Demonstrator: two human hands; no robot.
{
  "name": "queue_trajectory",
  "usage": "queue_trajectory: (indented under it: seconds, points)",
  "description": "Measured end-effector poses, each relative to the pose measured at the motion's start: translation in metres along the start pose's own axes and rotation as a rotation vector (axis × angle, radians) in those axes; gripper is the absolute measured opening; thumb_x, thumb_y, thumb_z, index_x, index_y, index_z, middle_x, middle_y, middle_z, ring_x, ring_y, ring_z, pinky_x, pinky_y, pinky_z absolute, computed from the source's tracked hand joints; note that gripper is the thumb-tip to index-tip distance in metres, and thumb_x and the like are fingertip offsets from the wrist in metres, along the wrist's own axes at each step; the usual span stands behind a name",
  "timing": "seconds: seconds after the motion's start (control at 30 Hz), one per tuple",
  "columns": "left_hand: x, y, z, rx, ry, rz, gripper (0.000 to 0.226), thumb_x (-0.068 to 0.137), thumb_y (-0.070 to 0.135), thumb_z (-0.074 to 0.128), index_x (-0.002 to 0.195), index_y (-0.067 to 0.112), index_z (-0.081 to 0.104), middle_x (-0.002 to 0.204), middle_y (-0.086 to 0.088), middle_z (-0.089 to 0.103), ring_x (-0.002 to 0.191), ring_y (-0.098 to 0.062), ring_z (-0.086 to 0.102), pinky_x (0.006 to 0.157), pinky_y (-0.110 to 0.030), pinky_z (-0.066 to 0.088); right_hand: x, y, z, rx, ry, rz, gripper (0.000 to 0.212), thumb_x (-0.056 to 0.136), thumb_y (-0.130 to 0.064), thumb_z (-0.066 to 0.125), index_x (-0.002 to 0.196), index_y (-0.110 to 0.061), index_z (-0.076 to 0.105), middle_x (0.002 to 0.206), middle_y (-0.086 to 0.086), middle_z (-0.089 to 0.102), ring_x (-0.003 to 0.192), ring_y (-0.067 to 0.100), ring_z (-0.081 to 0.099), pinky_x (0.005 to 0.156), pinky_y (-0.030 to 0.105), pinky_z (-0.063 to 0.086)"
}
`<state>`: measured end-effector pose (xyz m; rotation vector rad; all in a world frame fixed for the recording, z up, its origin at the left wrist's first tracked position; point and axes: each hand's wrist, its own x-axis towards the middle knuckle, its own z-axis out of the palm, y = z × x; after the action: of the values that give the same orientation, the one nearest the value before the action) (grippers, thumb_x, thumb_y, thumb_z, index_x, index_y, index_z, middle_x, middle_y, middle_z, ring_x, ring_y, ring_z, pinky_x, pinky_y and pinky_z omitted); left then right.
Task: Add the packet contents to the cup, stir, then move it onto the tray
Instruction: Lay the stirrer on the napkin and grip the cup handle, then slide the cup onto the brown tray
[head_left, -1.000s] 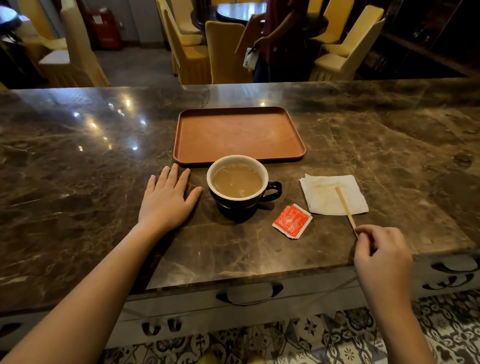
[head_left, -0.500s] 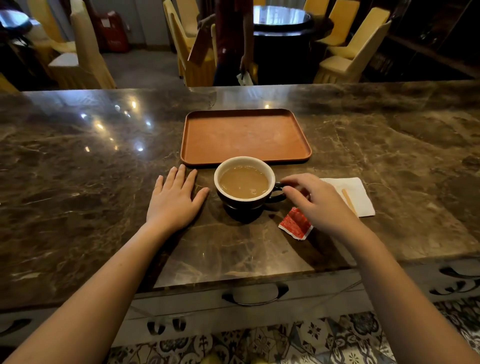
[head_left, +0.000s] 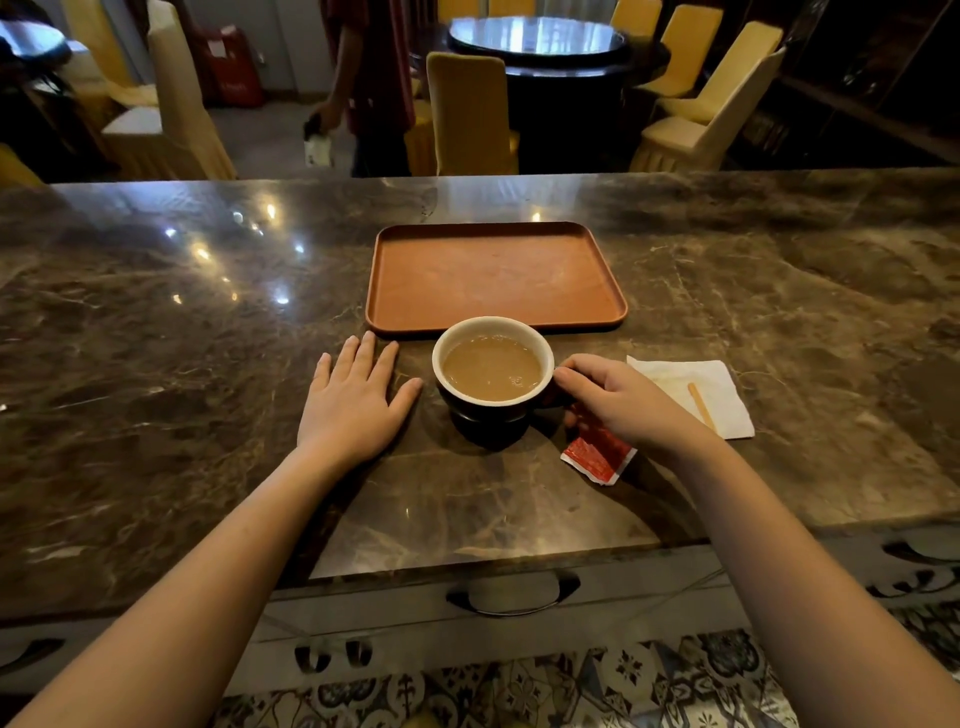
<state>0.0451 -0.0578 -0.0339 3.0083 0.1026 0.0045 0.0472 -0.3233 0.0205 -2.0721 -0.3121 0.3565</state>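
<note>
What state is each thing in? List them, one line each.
cup: upright on the counter, filled with milky coffee, not yet on the tray
tray: empty
red packet: lying flat beside the cup
stir stick: resting on the napkin
left hand: flat, open
right hand: closed at the cup's handle

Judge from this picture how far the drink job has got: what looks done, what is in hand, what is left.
Done, apparently: the red packet lies on the counter and the stir stick rests on the napkin; the cup holds milky brown drink. In hand: the right hand is at the cup's handle side, the left hand flat on the counter. Left: moving the cup onto the tray.
</note>
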Motion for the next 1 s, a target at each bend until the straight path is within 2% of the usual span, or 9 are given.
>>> queue_trajectory:
  seconds: [0.2, 0.37, 0.5, 0.67, 0.87, 1.0]
  points:
    - [0.0, 0.001, 0.0, 0.008, 0.003, -0.003, 0.067, 0.088, 0.06, 0.013, 0.145, 0.026, 0.01, 0.158, -0.003, 0.004, 0.145, -0.019, -0.001, 0.117, -0.042, -0.001, 0.005, 0.005, 0.0, 0.077, 0.003, -0.063, 0.021, 0.094, -0.023, 0.045, 0.088, -0.014, 0.063, 0.077, 0.004, 0.061, 0.052, 0.001, 0.051, 0.056, 0.014, 0.044]
    - [0.0, 0.0, 0.0, -0.004, 0.013, 0.008, 0.067, 0.089, 0.06, 0.014, 0.146, 0.025, 0.011, 0.158, -0.004, 0.004, 0.145, -0.019, -0.001, 0.118, -0.042, 0.0, 0.009, 0.01, -0.002, 0.123, -0.032, -0.1, 0.026, 0.095, -0.022, 0.044, 0.089, -0.004, 0.061, 0.081, 0.009, 0.061, 0.053, 0.005, 0.05, 0.056, 0.018, 0.042]
    - [0.0, 0.0, 0.0, -0.004, 0.015, 0.012, 0.066, 0.089, 0.059, 0.014, 0.146, 0.025, 0.011, 0.158, -0.004, 0.005, 0.145, -0.019, -0.001, 0.118, -0.042, 0.0, 0.013, 0.01, -0.004, 0.112, -0.077, -0.15, 0.023, 0.096, -0.02, 0.042, 0.082, -0.008, 0.056, 0.075, 0.003, 0.058, 0.053, 0.006, 0.048, 0.052, 0.015, 0.04]
    - [0.0, -0.001, 0.001, 0.001, 0.015, 0.011, 0.067, 0.088, 0.06, 0.013, 0.146, 0.026, 0.01, 0.158, -0.004, 0.005, 0.145, -0.019, 0.0, 0.118, -0.042, 0.0, 0.022, 0.011, -0.009, 0.12, -0.113, -0.169, 0.028, 0.095, -0.021, 0.041, 0.088, 0.004, 0.052, 0.069, 0.0, 0.053, 0.054, 0.005, 0.047, 0.05, 0.015, 0.039]
    - [0.0, -0.001, -0.001, 0.0, -0.007, 0.013, 0.067, 0.088, 0.061, 0.013, 0.145, 0.027, 0.009, 0.158, -0.003, 0.004, 0.145, -0.018, -0.001, 0.117, -0.042, 0.0, 0.044, -0.002, -0.025, 0.165, -0.162, -0.239, 0.023, 0.096, -0.018, 0.04, 0.077, -0.012, 0.053, 0.069, 0.001, 0.053, 0.057, 0.005, 0.048, 0.055, 0.015, 0.043]
    - [-0.001, -0.002, -0.003, -0.007, -0.015, 0.02, 0.067, 0.088, 0.061, 0.012, 0.145, 0.027, 0.009, 0.158, -0.003, 0.003, 0.145, -0.018, -0.002, 0.117, -0.041, -0.001, 0.062, -0.008, -0.032, 0.196, -0.157, -0.252, 0.024, 0.096, -0.016, 0.039, 0.076, -0.011, 0.052, 0.068, 0.001, 0.052, 0.055, 0.003, 0.048, 0.055, 0.015, 0.043]
